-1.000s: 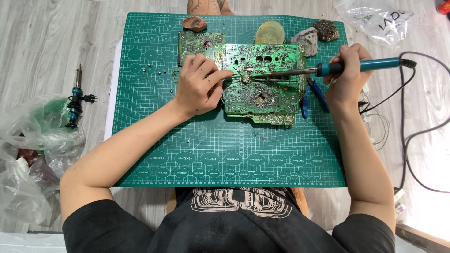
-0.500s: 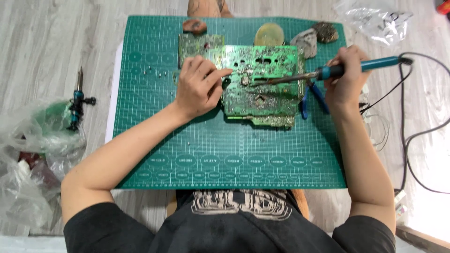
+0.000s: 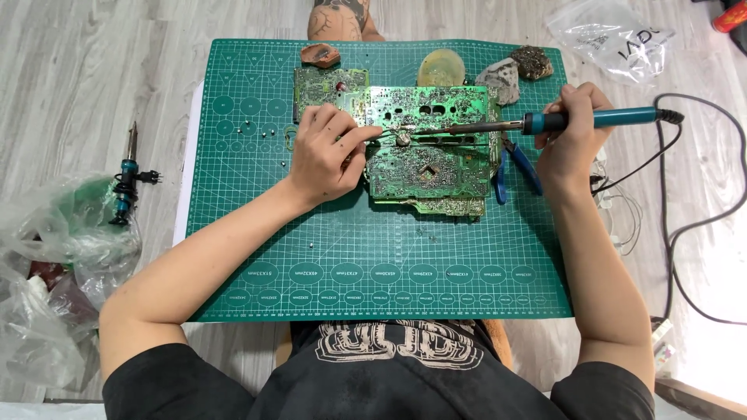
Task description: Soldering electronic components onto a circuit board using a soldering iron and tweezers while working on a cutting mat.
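Observation:
A large green circuit board (image 3: 433,159) lies on the green cutting mat (image 3: 373,257). My left hand (image 3: 327,155) rests on the board's left edge, its fingers pinching a thin strand of solder wire (image 3: 387,133) that reaches toward the board's middle. My right hand (image 3: 572,140) grips a blue-handled soldering iron (image 3: 545,121) held level, its tip touching a round spot on the board near the wire's end. A smaller green board (image 3: 327,84) lies partly under the large one at the upper left.
Blue-handled pliers (image 3: 517,171) lie right of the board. A yellowish disc (image 3: 441,68), two rock-like lumps (image 3: 513,71) and a brown piece (image 3: 320,54) sit along the mat's far edge. A second iron (image 3: 127,175) and plastic bags (image 3: 54,264) lie left; cables (image 3: 685,210) right.
Both hands and the iron stay nearly still on the board. The iron's tip has shifted slightly along the board toward the wire end.

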